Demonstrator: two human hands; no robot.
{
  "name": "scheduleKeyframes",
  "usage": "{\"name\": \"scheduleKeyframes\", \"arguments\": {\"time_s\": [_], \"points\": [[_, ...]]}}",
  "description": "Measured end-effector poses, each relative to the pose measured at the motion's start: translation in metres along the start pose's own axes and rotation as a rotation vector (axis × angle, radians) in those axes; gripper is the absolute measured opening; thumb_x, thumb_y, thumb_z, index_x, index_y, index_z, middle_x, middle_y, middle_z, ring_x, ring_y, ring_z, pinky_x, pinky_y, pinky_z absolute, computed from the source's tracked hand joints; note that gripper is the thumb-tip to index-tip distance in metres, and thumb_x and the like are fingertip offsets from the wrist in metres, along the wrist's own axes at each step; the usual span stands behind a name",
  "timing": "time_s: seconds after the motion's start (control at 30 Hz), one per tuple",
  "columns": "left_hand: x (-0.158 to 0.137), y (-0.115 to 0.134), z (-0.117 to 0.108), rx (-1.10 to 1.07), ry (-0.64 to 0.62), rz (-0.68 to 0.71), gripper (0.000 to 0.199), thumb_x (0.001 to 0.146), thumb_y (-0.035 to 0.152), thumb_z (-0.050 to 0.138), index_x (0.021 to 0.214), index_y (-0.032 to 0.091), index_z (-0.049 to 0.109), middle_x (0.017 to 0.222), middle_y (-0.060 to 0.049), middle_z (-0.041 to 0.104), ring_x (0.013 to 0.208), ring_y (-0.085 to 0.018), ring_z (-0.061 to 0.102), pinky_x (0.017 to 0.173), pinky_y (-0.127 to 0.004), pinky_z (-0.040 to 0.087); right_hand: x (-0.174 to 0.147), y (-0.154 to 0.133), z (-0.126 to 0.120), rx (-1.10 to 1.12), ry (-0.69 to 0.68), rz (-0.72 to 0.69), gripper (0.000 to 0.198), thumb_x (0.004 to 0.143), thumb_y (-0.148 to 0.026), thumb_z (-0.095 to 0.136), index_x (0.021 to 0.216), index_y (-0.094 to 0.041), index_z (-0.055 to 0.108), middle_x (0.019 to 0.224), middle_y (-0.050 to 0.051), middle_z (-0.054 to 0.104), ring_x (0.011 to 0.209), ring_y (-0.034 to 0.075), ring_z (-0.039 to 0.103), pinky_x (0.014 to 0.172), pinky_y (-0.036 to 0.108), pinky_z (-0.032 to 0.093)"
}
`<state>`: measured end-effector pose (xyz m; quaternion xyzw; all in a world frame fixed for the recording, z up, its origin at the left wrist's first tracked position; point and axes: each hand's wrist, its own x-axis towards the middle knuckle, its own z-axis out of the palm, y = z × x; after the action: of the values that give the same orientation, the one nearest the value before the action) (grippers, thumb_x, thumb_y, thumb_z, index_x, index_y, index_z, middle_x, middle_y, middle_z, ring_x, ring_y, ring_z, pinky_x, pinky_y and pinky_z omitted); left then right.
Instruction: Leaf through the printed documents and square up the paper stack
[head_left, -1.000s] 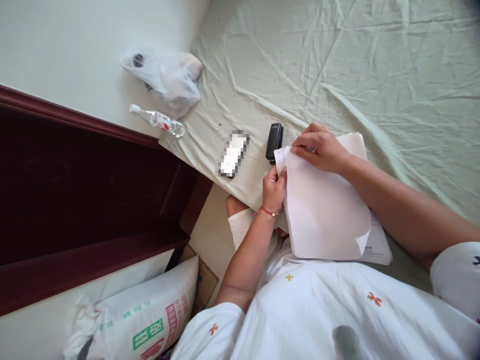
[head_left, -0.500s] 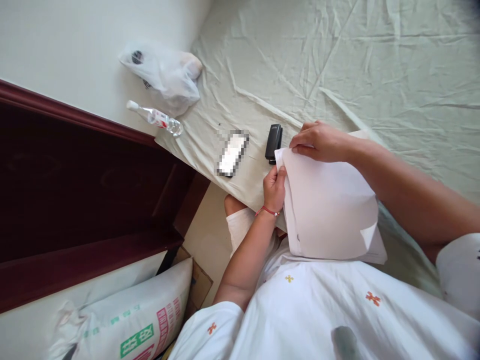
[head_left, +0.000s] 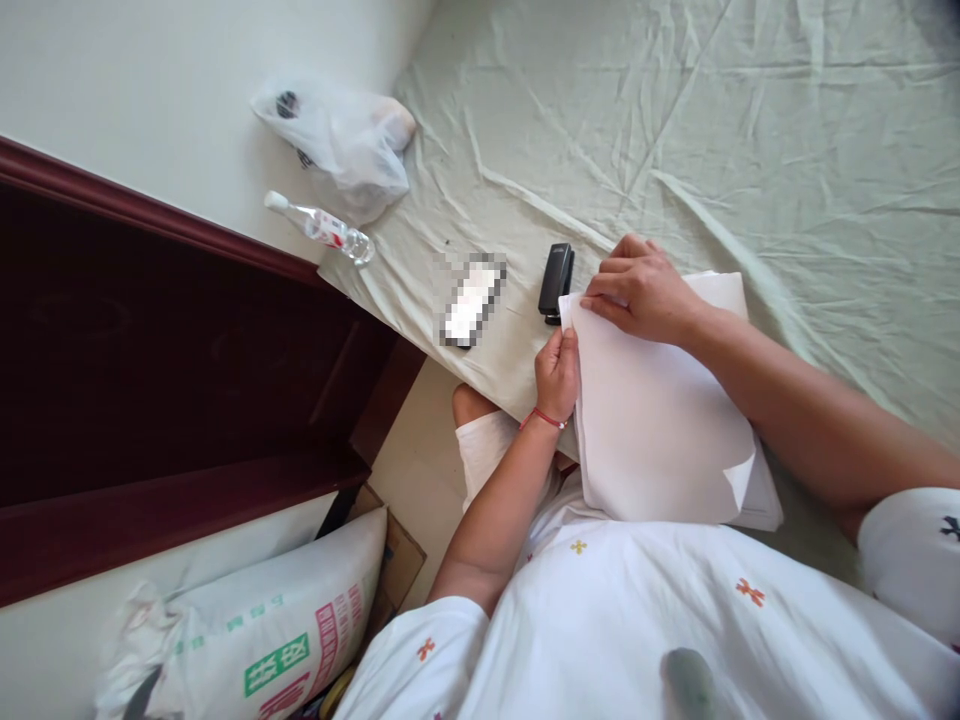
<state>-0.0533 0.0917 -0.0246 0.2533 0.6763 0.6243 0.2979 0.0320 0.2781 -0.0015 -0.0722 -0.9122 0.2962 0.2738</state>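
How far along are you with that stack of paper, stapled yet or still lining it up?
Gathered: the paper stack lies squared on the bed sheet. In hand: the left hand pinches its near corner edge and the right hand presses the top corner flat. Left: the black stapler lies untouched beside that corner, so no stapling seems done yet.

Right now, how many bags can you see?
2. A clear plastic bag lies at the bed's far corner by the wall; a printed sack sits on the floor, bottom left. Others may be out of view.
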Motion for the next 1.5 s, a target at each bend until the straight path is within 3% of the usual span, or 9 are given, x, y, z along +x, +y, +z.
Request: {"name": "scheduleKeyframes", "arguments": {"time_s": [0.33, 0.63, 0.97, 1.5], "points": [[-0.0043, 0.0014, 0.0019, -0.054, -0.006, -0.046, 0.061, 0.090, 0.076, 0.067, 0.113, 0.020, 0.077, 0.096, -0.006, 0.075, 0.100, -0.023, 0.069, 0.091, -0.034, 0.056, 0.0023, -0.0054, -0.0052, -0.082, -0.025, -0.023, 0.039, 0.105, -0.046, 0.055, 0.076, -0.023, 0.067, 0.078, 0.006, 0.066, 0.102, 0.032, 0.057, 0.087, 0.047, 0.035], [-0.0046, 0.0007, 0.0005, -0.026, -0.004, -0.036, 0.056, 0.090, 0.073, 0.069, 0.109, 0.021, 0.077, 0.093, -0.004, 0.074, 0.097, -0.022, 0.070, 0.089, -0.033, 0.057, 0.0003, -0.0027, 0.0008, -0.048, 0.062, -0.022, 0.043, 0.107, -0.053, 0.051, 0.080, -0.025, 0.070, 0.078, 0.006, 0.064, 0.105, 0.033, 0.059, 0.093, 0.051, 0.038], [-0.0065, 0.0019, 0.0007, -0.010, 0.001, -0.049, 0.057, 0.092, 0.072, 0.067, 0.113, 0.020, 0.076, 0.090, -0.003, 0.072, 0.094, -0.022, 0.068, 0.088, -0.032, 0.056, -0.0010, -0.0015, 0.0029, -0.022, 0.104, 0.008, 0.040, 0.106, -0.059, 0.054, 0.111, -0.027, 0.078, 0.108, 0.009, 0.075, 0.115, 0.035, 0.060, 0.097, 0.052, 0.040], [-0.0057, 0.0011, 0.0003, -0.016, -0.009, -0.039, 0.053, 0.092, 0.072, 0.067, 0.105, 0.021, 0.076, 0.089, -0.003, 0.071, 0.089, -0.021, 0.066, 0.087, -0.033, 0.055, -0.0042, -0.0040, -0.0010, 0.122, 0.138, 0.011, 0.035, 0.105, -0.052, 0.055, 0.094, -0.031, 0.082, 0.102, 0.005, 0.077, 0.103, 0.029, 0.062, 0.102, 0.058, 0.045]]}}
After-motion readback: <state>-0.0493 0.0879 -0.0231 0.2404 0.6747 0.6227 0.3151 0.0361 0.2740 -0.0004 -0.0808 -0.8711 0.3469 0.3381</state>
